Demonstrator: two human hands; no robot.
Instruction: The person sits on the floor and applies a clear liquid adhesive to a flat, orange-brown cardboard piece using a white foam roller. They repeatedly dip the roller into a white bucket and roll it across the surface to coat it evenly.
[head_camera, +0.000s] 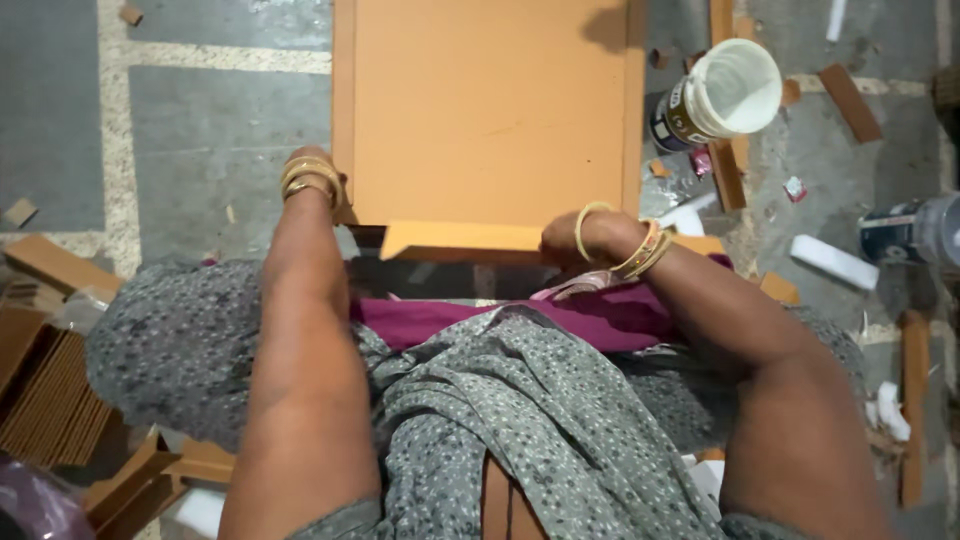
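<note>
In the head view, an orange board (487, 110) lay flat on the grey floor (210, 130), far from the seated person. The left hand (318, 185) rested at the board's near left corner; how far it was open could not be told. The right hand (570, 240) was closed on a narrow orange strip (455, 241) held along the board's near edge. The strip looked set in place, not visibly fastened. A white bucket (735, 88) stood to the far right.

Bare floor (210, 130) left of the orange board (485, 110); right side crowded (white bucket (730, 90), wood scraps (850, 100)).
</note>
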